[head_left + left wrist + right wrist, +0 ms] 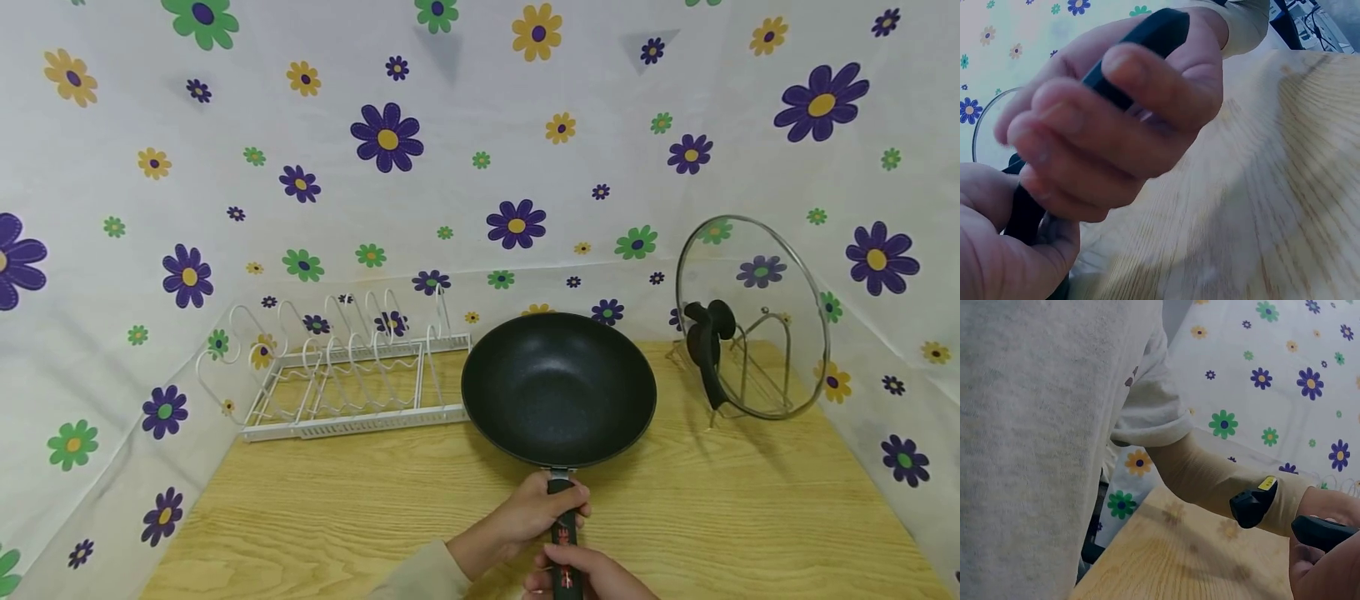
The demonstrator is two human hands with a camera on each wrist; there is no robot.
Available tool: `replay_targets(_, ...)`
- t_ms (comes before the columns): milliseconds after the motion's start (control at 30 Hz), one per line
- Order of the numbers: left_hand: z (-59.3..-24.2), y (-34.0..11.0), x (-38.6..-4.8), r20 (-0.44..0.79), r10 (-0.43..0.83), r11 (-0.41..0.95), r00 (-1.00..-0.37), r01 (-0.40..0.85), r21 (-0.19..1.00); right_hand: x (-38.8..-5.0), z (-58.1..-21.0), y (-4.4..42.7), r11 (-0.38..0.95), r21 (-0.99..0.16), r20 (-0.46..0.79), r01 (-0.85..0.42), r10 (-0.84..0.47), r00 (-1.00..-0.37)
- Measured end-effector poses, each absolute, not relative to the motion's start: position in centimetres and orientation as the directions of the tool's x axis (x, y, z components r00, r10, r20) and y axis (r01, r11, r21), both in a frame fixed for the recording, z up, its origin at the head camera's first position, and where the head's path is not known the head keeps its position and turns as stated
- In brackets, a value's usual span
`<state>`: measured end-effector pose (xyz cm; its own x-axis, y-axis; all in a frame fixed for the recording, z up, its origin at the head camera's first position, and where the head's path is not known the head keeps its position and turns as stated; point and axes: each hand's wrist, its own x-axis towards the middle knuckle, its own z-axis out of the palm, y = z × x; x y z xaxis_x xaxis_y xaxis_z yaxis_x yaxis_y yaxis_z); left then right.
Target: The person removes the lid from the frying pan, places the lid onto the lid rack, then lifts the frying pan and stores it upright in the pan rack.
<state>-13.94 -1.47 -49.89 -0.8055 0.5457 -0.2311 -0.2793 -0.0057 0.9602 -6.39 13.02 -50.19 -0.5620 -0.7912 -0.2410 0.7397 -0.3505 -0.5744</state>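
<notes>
A black wok [558,392] is in the middle of the head view, its inside facing me, overlapping the near right end of a white wire rack. My left hand [532,510] grips the handle [564,533] close to the pan, thumb across the top. Farther down, toward the handle's end, my right hand [600,575] holds it too. The left wrist view shows the right hand's fingers [1094,134] curled around the handle. Only the handle's dark tip [1322,532] shows in the right wrist view. Whether the wok's base touches the table is hidden.
The white wire rack [360,423] with upright loops stands on the wooden table [337,500] at the left. At the right, a glass lid [757,333] with a black knob leans upright in a metal stand [787,367]. Flower-patterned sheets [450,192] enclose the table's back and sides.
</notes>
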Motion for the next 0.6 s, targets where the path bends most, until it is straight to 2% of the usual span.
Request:
replay_targets(233, -49.5, -2.3, -14.2, -0.255, 0.625, 0.03, -0.737, -0.304, 0.952, -6.2, -50.1, 12.8, -0.408, -0.507, -0.21, 0.759, -0.796, -0.568)
replay_targets(333, -49.5, -2.4, -14.2, -0.259, 0.646, 0.017, -0.718, -0.326, 0.945, -6.1, -50.1, 12.7, -0.422, -0.52, -0.18, 0.742, -0.795, -0.579)
replay_targets(600, -49.9, -1.8, -14.0, -0.256, 0.602, -0.06, -0.756, -0.363, 0.93, -5.8, -50.2, 11.8, -0.469, -0.469, -0.203, 0.749, -0.767, -0.608)
